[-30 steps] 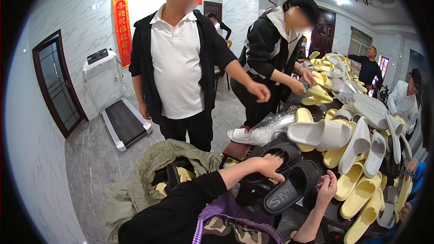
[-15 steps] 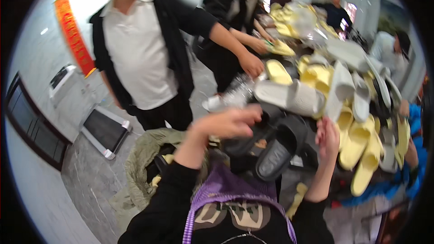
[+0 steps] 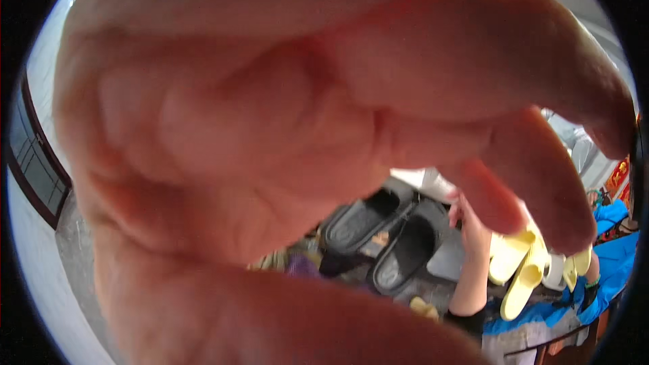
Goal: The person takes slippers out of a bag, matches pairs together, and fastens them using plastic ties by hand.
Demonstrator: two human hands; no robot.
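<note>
Black slippers (image 3: 407,251) lie side by side at lower centre. The left hand (image 3: 291,135) has swung off them and up across the frame, open and empty, so handling seems paused. Right hand (image 3: 468,223) near them, partly hidden: grip unclear. A narrow gap separates them; yellow slippers (image 3: 522,289) and blue cloth (image 3: 618,257) crowd lower right.

The dark table (image 3: 433,286), partly covered from view, carries one black slipper (image 3: 362,222) and a second black slipper (image 3: 407,250) side by side at lower centre, with several yellow slippers (image 3: 512,255) at lower right.
</note>
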